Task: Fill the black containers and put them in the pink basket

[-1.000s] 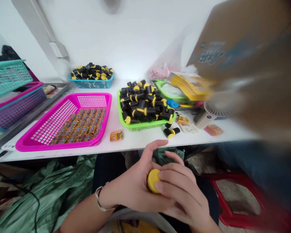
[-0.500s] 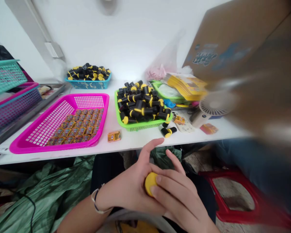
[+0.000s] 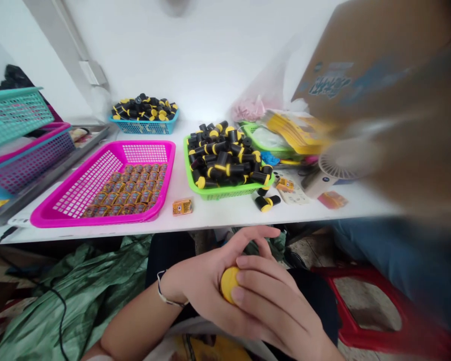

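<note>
Above my lap, my left hand (image 3: 206, 286) is closed round a small thing of which only a yellow round cap (image 3: 229, 285) shows; the rest is hidden in the palm. From the right, my right hand (image 3: 276, 296) curls over it, fingertips pressed on the cap's edge. Beyond them on the white table, a green basket (image 3: 229, 192) is heaped with black cylinders with yellow caps (image 3: 221, 158). A few similar cylinders (image 3: 266, 202) lie in front of it. A small orange printed packet (image 3: 182, 206) lies between that basket and a pink basket (image 3: 93, 220).
Rows of small printed packets (image 3: 130, 190) fill part of the pink basket. Farther back stands a blue basket (image 3: 143, 127) of black-and-yellow cylinders. Right are a fan (image 3: 338, 160), yellow printed sheets (image 3: 296, 131) and a cardboard box (image 3: 353, 55). A red stool (image 3: 346, 336) stands below.
My view has shifted, so the table's things sit slightly farther right. Both hands stay round the yellow-capped thing; the left hand's raised finger now reaches farther right, bent over the right hand.
</note>
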Motion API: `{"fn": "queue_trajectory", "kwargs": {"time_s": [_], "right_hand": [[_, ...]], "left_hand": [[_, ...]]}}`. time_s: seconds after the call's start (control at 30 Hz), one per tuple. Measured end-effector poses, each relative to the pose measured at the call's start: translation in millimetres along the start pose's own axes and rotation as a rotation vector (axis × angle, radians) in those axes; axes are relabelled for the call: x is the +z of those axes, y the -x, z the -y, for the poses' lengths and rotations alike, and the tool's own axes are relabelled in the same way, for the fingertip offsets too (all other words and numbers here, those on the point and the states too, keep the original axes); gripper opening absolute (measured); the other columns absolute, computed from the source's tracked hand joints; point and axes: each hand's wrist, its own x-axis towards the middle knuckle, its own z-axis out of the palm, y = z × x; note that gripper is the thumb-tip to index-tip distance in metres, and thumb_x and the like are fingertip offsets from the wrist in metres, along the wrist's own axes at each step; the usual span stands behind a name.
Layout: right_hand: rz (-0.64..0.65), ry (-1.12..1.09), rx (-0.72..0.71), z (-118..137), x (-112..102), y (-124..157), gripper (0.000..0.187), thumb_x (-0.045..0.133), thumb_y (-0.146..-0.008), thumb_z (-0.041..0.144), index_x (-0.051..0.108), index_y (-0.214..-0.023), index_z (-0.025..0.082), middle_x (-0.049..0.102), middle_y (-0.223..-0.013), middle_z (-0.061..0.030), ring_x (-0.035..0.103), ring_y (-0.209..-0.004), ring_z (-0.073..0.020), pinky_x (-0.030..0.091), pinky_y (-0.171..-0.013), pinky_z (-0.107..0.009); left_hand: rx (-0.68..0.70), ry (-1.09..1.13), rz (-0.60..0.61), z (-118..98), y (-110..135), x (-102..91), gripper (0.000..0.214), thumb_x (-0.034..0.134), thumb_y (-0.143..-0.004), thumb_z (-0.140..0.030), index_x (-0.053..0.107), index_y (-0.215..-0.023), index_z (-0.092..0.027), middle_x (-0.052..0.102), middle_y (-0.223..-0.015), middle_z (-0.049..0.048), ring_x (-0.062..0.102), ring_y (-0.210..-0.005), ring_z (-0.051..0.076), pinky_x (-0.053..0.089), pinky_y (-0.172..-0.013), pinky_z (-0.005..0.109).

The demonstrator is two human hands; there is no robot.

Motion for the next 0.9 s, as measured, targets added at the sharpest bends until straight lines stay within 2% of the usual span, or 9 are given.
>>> {"fn": "queue_trajectory", "kwargs": {"time_s": [0.1, 0.2, 0.23, 0.3, 0.4, 0.53, 0.67, 0.8, 0.9], "right_hand": [[-0.015, -0.019, -0.038, 0, -3, -5, 0.029, 0.040, -0.109, 0.023, 0.065, -0.124, 0.021, 0.077, -0.108, -0.0019, 0.067, -0.127, -0.0170, 0.045, -0.120, -0.028], [-0.103, -0.055, -0.061, -6, 0, -10, 0.023, 0.048, -0.106, 0.022, 0.065, -0.121, 0.017, 0.076, -0.110, -0.0057, 0.066, -0.128, -0.0214, 0.044, -0.123, -0.043], [-0.129, -0.061, -0.064, -9, 3, -10, 0.022, 0.052, -0.104, 0.021, 0.065, -0.120, 0.015, 0.076, -0.111, -0.0072, 0.065, -0.127, -0.0230, 0.042, -0.123, -0.049], [-0.157, -0.056, -0.050, -14, 8, -11, 0.019, 0.061, -0.099, 0.019, 0.065, -0.117, 0.014, 0.076, -0.110, -0.0091, 0.066, -0.124, -0.0243, 0.041, -0.122, -0.056], [-0.183, -0.082, -0.012, -18, 17, -13, 0.023, 0.072, -0.089, 0.014, 0.064, -0.111, 0.015, 0.076, -0.105, -0.0091, 0.069, -0.117, -0.0237, 0.045, -0.120, -0.056], [-0.224, -0.178, 0.018, -16, 21, -20, 0.029, 0.074, -0.083, 0.010, 0.063, -0.108, 0.018, 0.076, -0.098, -0.0075, 0.073, -0.108, -0.0247, 0.053, -0.112, -0.056], [-0.236, -0.234, 0.010, -15, 19, -26, 0.031, 0.075, -0.079, 0.008, 0.064, -0.106, 0.019, 0.077, -0.095, -0.0066, 0.076, -0.103, -0.0249, 0.057, -0.107, -0.054], [-0.223, -0.223, 0.027, -19, 20, -22, 0.034, 0.074, -0.078, 0.007, 0.063, -0.108, 0.019, 0.077, -0.099, -0.0070, 0.075, -0.106, -0.0248, 0.056, -0.107, -0.053], [-0.192, -0.170, 0.051, -24, 24, -16, 0.038, 0.071, -0.083, 0.008, 0.062, -0.118, 0.018, 0.075, -0.108, -0.0086, 0.070, -0.116, -0.0253, 0.053, -0.112, -0.055]], "left_hand": [[0.032, -0.003, -0.008, -3, -1, -1.8, 0.109, 0.095, -0.060, -0.018, 0.035, -0.149, -0.038, 0.056, -0.105, -0.0028, 0.064, -0.095, 0.015, 0.054, -0.091, 0.032], [-0.006, -0.094, -0.059, -13, 2, 0.4, 0.105, 0.089, -0.071, -0.019, 0.026, -0.153, -0.039, 0.061, -0.107, -0.0004, 0.065, -0.087, 0.013, 0.055, -0.079, 0.027], [-0.014, -0.159, -0.129, -18, 4, 1.5, 0.102, 0.087, -0.074, -0.018, 0.026, -0.153, -0.038, 0.063, -0.108, 0.0004, 0.066, -0.087, 0.013, 0.054, -0.078, 0.025], [-0.010, -0.313, -0.319, -29, 9, 3.5, 0.090, 0.089, -0.073, -0.016, 0.039, -0.146, -0.035, 0.065, -0.109, 0.0014, 0.067, -0.092, 0.014, 0.053, -0.083, 0.026], [-0.043, -0.358, -0.482, -39, 13, 4.3, 0.072, 0.095, -0.066, -0.017, 0.058, -0.127, -0.029, 0.071, -0.105, 0.0013, 0.070, -0.096, 0.016, 0.054, -0.087, 0.026], [-0.106, -0.093, -0.452, -40, 14, 0.0, 0.075, 0.095, -0.064, -0.011, 0.058, -0.128, -0.027, 0.080, -0.095, 0.0002, 0.076, -0.083, 0.014, 0.058, -0.078, 0.024], [-0.107, -0.004, -0.401, -36, 14, -6.8, 0.078, 0.091, -0.063, -0.002, 0.059, -0.129, -0.026, 0.081, -0.088, -0.0018, 0.077, -0.079, 0.014, 0.059, -0.075, 0.022], [-0.094, -0.010, -0.363, -38, 11, -7.9, 0.074, 0.092, -0.063, -0.006, 0.060, -0.127, -0.025, 0.081, -0.090, -0.0011, 0.076, -0.080, 0.013, 0.058, -0.076, 0.022], [-0.106, -0.203, -0.454, -46, 12, -2.0, 0.054, 0.090, -0.072, -0.015, 0.062, -0.117, -0.023, 0.079, -0.099, 0.0010, 0.075, -0.087, 0.013, 0.057, -0.080, 0.023]]}}
